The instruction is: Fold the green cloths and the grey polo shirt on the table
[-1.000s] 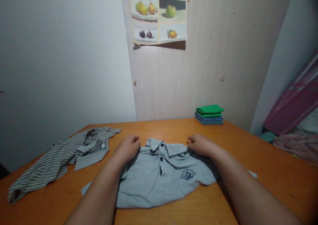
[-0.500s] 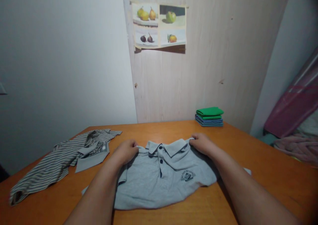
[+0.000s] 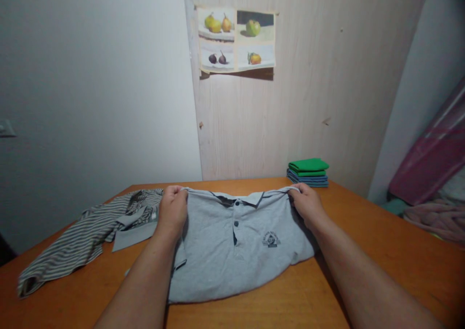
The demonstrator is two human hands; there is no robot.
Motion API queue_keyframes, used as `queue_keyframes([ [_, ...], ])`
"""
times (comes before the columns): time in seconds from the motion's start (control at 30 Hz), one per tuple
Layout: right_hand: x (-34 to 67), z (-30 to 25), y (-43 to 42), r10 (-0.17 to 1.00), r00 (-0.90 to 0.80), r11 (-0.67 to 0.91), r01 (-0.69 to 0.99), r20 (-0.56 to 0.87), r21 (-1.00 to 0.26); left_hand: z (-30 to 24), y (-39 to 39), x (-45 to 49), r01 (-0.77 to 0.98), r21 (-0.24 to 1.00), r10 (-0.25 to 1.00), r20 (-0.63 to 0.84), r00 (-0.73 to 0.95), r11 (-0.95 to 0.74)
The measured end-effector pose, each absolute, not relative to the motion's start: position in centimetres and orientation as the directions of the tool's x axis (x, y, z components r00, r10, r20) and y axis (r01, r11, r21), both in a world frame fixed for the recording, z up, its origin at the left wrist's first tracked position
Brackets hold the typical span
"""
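A light grey polo shirt [image 3: 225, 251] with dark buttons and a small dark chest print is stretched between my hands, its collar side away from me. My left hand [image 3: 174, 210] is closed on the shoulder at the left. At the other shoulder my right hand [image 3: 305, 204] pinches the fabric. The shoulder line is lifted off the table, while the lower part of the shirt rests on the wood. My forearms partly hide the sleeves.
On the orange-brown table [image 3: 363, 251], a striped shirt [image 3: 72, 244] with a grey collar lies spread at the left. A stack of folded green and blue clothes [image 3: 308, 173] stands at the back right. Fruit pictures [image 3: 236, 40] hang on the wall behind.
Both hands have moved up and apart, pulling the shoulders taut. The polo's collar has risen and its front looks flatter. My view has shifted slightly.
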State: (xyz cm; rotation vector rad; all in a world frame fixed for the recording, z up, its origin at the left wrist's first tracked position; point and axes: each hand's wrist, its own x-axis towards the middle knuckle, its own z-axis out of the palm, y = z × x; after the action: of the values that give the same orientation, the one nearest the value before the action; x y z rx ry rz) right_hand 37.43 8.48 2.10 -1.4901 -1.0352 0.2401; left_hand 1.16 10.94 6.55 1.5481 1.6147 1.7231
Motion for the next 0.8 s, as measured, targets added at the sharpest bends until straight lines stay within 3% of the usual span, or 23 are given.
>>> queue_keyframes([
  [0.1, 37.1, 2.6, 8.2, 0.704, 0.580, 0.200, 0.391, 0.409, -0.899, 7.0, 10.6, 1.2, 0.396, 0.838, 0.836, 0.490, -0.246, -0.375],
  [0.2, 36.9, 3.6, 7.5, 0.701, 0.609, 0.276, 0.250, 0.372, -0.928, 7.6, 10.2, 1.0, 0.498, 0.759, 0.851, 0.520, -0.077, -0.419],
  [0.3, 37.0, 4.6, 7.0, 0.663, 0.680, 0.273, 0.172, 0.314, -0.947, 7.6, 10.1, 0.7, 0.730, 0.570, 0.883, 0.459, 0.096, -0.376],
  [0.4, 37.3, 4.8, 7.0, 0.627, 0.709, 0.213, 0.242, 0.322, -0.947, 6.9, 10.2, 0.5, 0.893, 0.345, 0.933, 0.311, 0.180, -0.288],
  [0.47, 37.5, 4.4, 7.3, 0.638, 0.685, 0.180, 0.311, 0.351, -0.933, 6.3, 10.3, 0.4, 0.929, 0.273, 0.956, 0.224, 0.192, -0.250],
  [0.6, 37.2, 2.7, 8.3, 0.730, 0.530, 0.154, 0.490, 0.433, -0.858, 5.9, 10.2, 0.6, 0.913, 0.295, 0.951, 0.211, 0.224, -0.280],
  [0.8, 36.6, -0.4, 9.7, 0.877, 0.257, 0.089, 0.744, 0.406, -0.662, 6.2, 9.2, 2.1, 0.737, 0.503, 0.890, 0.199, 0.411, -0.452],
])
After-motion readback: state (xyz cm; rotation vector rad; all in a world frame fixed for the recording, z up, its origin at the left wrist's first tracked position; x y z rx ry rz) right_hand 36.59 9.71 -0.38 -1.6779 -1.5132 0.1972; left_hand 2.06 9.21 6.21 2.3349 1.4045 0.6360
